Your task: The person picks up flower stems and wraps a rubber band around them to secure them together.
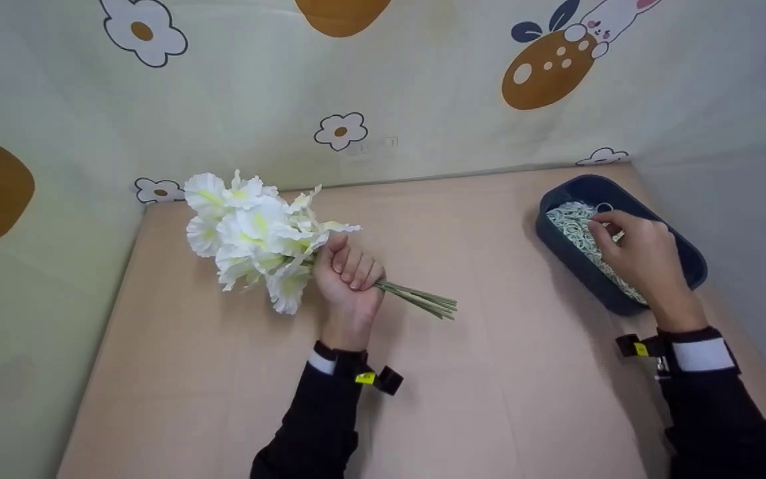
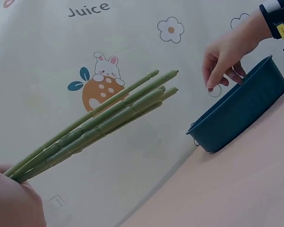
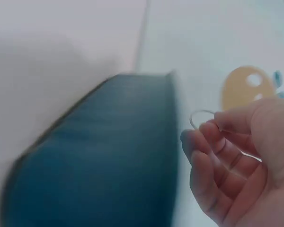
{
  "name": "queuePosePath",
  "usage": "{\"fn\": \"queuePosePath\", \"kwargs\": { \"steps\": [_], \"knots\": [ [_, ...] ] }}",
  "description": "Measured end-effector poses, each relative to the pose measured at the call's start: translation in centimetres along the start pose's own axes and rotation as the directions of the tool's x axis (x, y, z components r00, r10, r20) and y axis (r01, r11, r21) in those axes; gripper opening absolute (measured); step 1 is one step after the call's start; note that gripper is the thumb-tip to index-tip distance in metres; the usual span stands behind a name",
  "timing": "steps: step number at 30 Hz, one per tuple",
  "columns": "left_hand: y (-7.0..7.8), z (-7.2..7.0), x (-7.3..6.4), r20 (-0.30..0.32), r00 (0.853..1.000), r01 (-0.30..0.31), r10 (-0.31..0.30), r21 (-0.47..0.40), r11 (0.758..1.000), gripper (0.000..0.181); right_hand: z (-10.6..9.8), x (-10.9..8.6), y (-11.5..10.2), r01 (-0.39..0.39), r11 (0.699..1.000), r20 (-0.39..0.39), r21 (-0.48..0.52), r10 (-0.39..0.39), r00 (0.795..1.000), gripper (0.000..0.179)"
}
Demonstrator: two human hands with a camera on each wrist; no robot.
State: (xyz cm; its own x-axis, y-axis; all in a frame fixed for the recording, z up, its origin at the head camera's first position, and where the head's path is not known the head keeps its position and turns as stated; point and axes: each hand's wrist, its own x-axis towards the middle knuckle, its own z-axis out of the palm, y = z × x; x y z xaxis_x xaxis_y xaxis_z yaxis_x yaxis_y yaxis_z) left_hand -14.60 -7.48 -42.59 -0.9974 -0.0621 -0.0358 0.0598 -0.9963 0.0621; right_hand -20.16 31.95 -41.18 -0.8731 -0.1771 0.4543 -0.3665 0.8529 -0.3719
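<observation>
My left hand [image 1: 350,283] grips a bunch of white flowers [image 1: 250,223] with ruffled petals and yellow-green centres, its fist wrapped round the stems just under the blooms. The green stems [image 2: 97,125] stick out to the right past the fist, their cut ends gathered loosely. Over on the right, my right hand [image 1: 649,256] pinches a thin pale rubber band [image 3: 191,119] between thumb and fingertips. That hand is above a dark blue oblong box [image 2: 244,116], which holds a heap of pale green rubber bands [image 1: 572,223]. The band hangs as a small loop from the fingertips.
The box stands on a beige table [image 1: 256,399] near its right edge. Behind and beside the table hangs a pale cloth [image 1: 423,86] printed with flowers, rabbits and orange fruit. A rubber band [image 2: 195,141] hangs over the box's near end in the left wrist view.
</observation>
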Motion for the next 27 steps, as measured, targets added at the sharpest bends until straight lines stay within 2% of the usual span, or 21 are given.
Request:
{"fn": "queuePosePath", "kwargs": {
  "steps": [5,8,11,14,17,21,27],
  "knots": [
    [0.0,0.2,0.0,0.0,1.0,0.003,-0.003,-0.002,1.0,0.051,-0.7,0.5,-4.0,0.057,0.995,0.003,0.077,-0.058,0.998,0.021],
    [0.0,0.3,0.0,-0.005,1.0,0.003,-0.003,-0.004,1.0,0.052,-0.7,0.7,-6.1,0.127,0.987,0.004,0.093,-0.128,0.992,0.018],
    [0.1,0.3,-0.1,-0.007,1.0,-0.005,0.005,0.001,1.0,0.052,-0.5,0.9,-7.8,0.211,0.97,0.007,0.119,-0.213,0.977,0.014],
    [0.1,0.4,-0.1,-0.01,1.0,-0.011,0.011,0.003,1.0,0.051,-0.5,0.9,-9.1,0.275,0.94,0.047,0.2,-0.29,0.956,0.012],
    [0.1,0.4,-0.2,-0.012,1.0,-0.014,0.014,0.001,1.0,0.051,-0.4,0.7,-10.2,0.329,0.895,0.103,0.3,-0.373,0.922,0.012],
    [0.1,0.6,-0.3,0.001,1.0,-0.015,0.015,-0.004,1.0,0.051,0.1,0.1,-11.3,0.398,0.831,0.154,0.388,-0.484,0.862,0.013],
    [0.1,0.6,-0.3,0.015,1.0,-0.018,0.018,-0.01,1.0,0.052,0.9,-0.8,-12.5,0.482,0.744,0.191,0.463,-0.615,0.765,0.013]
  ]
}}
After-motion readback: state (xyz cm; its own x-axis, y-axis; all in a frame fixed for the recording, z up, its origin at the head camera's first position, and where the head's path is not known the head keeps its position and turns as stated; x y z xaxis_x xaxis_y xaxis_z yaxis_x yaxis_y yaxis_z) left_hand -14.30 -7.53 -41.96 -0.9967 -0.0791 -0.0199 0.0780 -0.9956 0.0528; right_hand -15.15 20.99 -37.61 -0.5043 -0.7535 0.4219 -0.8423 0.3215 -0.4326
